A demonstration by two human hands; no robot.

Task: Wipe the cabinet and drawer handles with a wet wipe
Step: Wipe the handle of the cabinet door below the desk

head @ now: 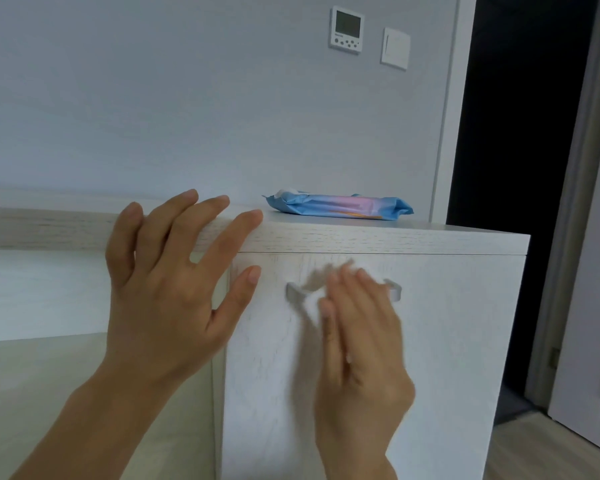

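Note:
A white cabinet (pixel 447 341) fills the lower right, with a pale bar handle (pixel 394 289) across its door. My right hand (pixel 357 344) is blurred and sits over the middle of that handle, pressing a white wet wipe (pixel 312 289) against it. My left hand (pixel 174 289) is spread with fingers apart, fingertips at the cabinet's top front edge, and it holds nothing. A blue and pink pack of wet wipes (pixel 340 206) lies on the cabinet top, a white wipe poking out at its left end.
A lower white ledge (pixel 32 230) runs to the left of the cabinet. On the wall behind hang a thermostat (pixel 347 29) and a light switch (pixel 395 48). A dark doorway (pixel 516 133) opens at the right, with a door edge (pixel 596 237) beside it.

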